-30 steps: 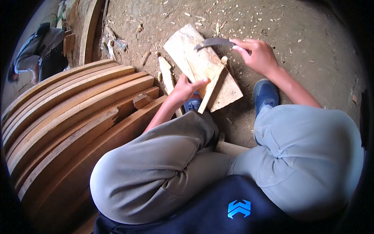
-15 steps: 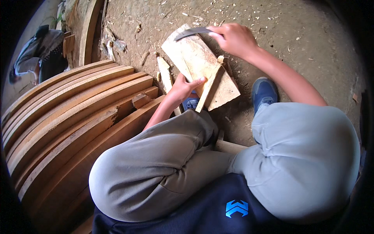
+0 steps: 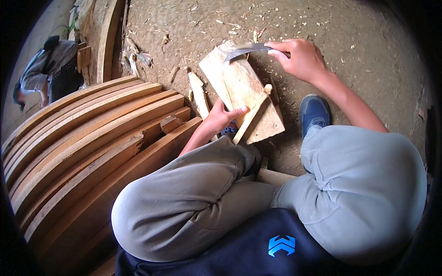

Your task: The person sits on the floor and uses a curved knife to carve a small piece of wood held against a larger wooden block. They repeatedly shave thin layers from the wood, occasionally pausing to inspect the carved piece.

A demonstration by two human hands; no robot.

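Note:
My right hand (image 3: 301, 59) is closed round the handle of a knife with a curved dark blade (image 3: 247, 51). The blade lies across the far end of a thick, pale wood block (image 3: 241, 76), which is tilted on the ground in front of my feet. My left hand (image 3: 220, 118) grips the block's near left edge, thumb on top and other fingers hidden. A narrow wooden stick (image 3: 252, 115) runs slantwise over the block's near part, close to my left thumb. Beside the left hand lies a split, rough strip of wood (image 3: 199, 94).
Several long planks (image 3: 106, 124) are stacked at my left. A post-like timber (image 3: 109, 41) stands beyond them, and another person (image 3: 50, 69) bends over at the far left. Shavings and chips litter the dirt floor (image 3: 368, 60). My blue shoe (image 3: 315, 112) is right of the block.
The knife and my right hand have shifted right across the block's far end. My left hand keeps its grip. The whole view has moved slightly.

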